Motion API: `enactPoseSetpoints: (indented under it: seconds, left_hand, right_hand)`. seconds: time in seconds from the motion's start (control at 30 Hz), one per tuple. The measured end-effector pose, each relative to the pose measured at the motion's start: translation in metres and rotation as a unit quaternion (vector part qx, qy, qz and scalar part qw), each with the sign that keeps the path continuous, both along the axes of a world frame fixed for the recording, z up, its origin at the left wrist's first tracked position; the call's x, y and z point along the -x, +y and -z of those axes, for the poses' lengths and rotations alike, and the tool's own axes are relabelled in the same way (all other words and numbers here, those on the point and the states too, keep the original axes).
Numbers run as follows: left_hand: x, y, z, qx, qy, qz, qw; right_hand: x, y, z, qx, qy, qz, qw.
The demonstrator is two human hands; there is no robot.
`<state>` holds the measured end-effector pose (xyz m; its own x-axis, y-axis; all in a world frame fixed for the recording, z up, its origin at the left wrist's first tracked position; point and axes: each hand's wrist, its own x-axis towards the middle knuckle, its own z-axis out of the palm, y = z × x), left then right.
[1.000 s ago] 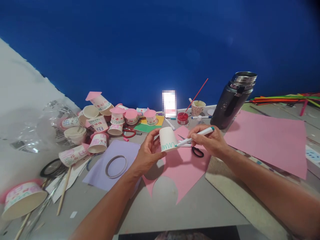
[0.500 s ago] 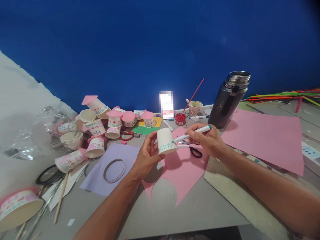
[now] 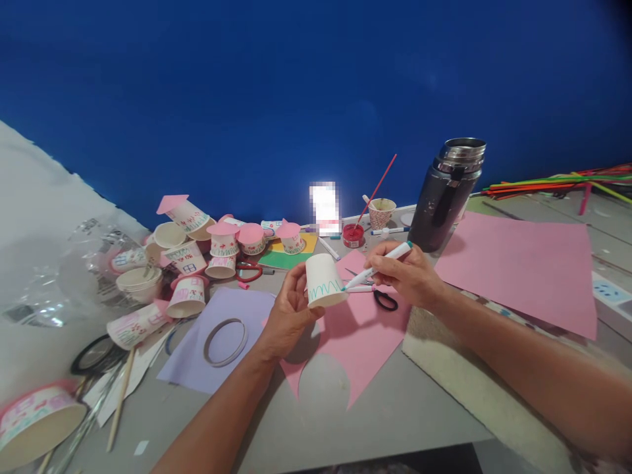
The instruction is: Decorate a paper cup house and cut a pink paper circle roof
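Observation:
My left hand [image 3: 290, 309] is closed round a white paper cup [image 3: 323, 273], held upside down and slightly tilted above the table. A green zigzag line runs along the cup near its rim. My right hand [image 3: 402, 273] grips a white marker [image 3: 378, 265] with a green end, its tip at the right end of the zigzag. Beneath both hands lies a pink paper sheet [image 3: 360, 336] with rounded cutouts. Black-handled scissors [image 3: 385, 300] rest on that sheet, partly behind the marker and cup.
Decorated paper cups [image 3: 185, 296] with pink tops crowd the left. A roll of tape [image 3: 224, 342] sits on purple paper [image 3: 192, 359]. Further back stand a red paint jar [image 3: 353, 236], a patterned cup [image 3: 382, 214] and a dark flask [image 3: 439, 204]. Pink paper [image 3: 523, 273] lies at right.
The green zigzag reaches a little further right on the cup. The marker tip has moved slightly right and down along the cup. The whole view has shifted slightly.

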<state>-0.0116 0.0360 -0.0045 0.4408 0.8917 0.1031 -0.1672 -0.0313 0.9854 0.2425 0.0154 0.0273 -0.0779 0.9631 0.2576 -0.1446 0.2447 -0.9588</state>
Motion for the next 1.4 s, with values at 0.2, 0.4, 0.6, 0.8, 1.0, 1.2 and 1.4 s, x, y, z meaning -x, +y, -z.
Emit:
enactPoseSetpoints:
  seconds: [0.2, 0.4, 0.6, 0.8, 1.0, 1.2, 1.4]
  left_hand:
    - [0.0, 0.0, -0.003, 0.049, -0.021, -0.01, 0.999]
    - [0.0, -0.003, -0.004, 0.068, -0.034, 0.001, 0.997]
    - [-0.004, -0.008, -0.005, 0.125, -0.086, 0.007, 0.988]
    - [-0.01, -0.017, -0.004, 0.133, -0.081, 0.032, 0.987]
    - [-0.003, -0.009, -0.003, 0.018, -0.029, 0.044, 0.998]
    - [0.003, 0.0, -0.009, -0.067, 0.06, 0.065, 0.994]
    - [0.004, 0.0, -0.005, -0.156, 0.173, -0.04, 0.972]
  right_hand:
    - [0.001, 0.001, 0.002, 0.016, 0.034, 0.004, 0.999]
    - [0.002, 0.004, -0.002, 0.005, 0.07, 0.005, 0.997]
    - [0.007, 0.001, -0.001, -0.046, -0.044, 0.046, 0.997]
    - [0.014, -0.004, 0.006, -0.098, -0.229, 0.016, 0.968]
    - [0.01, -0.002, 0.007, -0.199, -0.362, 0.036, 0.91]
    - [0.005, 0.002, 0.013, -0.226, -0.424, 0.018, 0.877]
    - [0.001, -0.007, 0.0, -0.218, -0.305, 0.041, 0.926]
